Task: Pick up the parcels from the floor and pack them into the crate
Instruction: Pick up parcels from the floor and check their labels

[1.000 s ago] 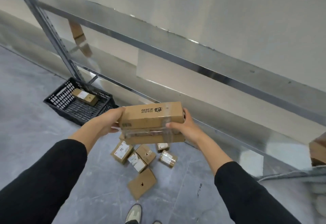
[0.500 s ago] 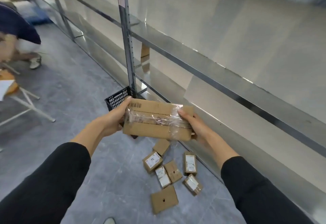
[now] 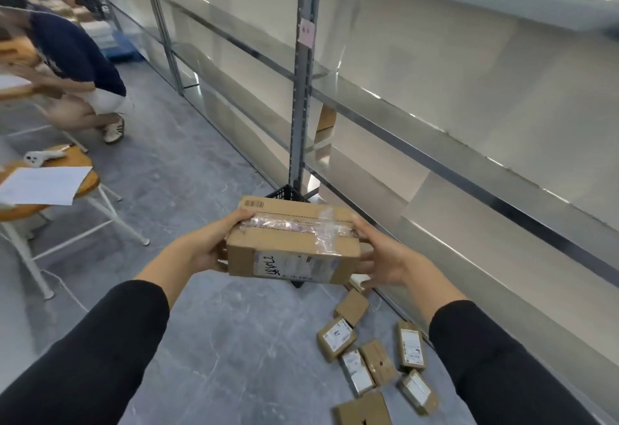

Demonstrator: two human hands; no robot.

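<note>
I hold a long taped cardboard parcel point(image 3: 291, 240) in front of me, level, its labelled side facing me. My left hand point(image 3: 214, 243) grips its left end, thumb on top. My right hand point(image 3: 378, 257) grips its right end. The black crate point(image 3: 284, 192) stands on the floor right behind the parcel, almost wholly hidden; only a top corner and a bottom tip show. Several small parcels point(image 3: 371, 354) lie scattered on the grey floor at the lower right, near the shelving.
A metal shelving rack point(image 3: 301, 106) runs along the right side, its upright post just behind the crate. A wooden stool point(image 3: 50, 183) with paper on it stands at the left. A crouching person point(image 3: 80, 69) is at the far left.
My view has swung left, bringing the stool and the crouching person into sight. The parcel has tipped so its labelled side faces me, and it now covers the crate.
</note>
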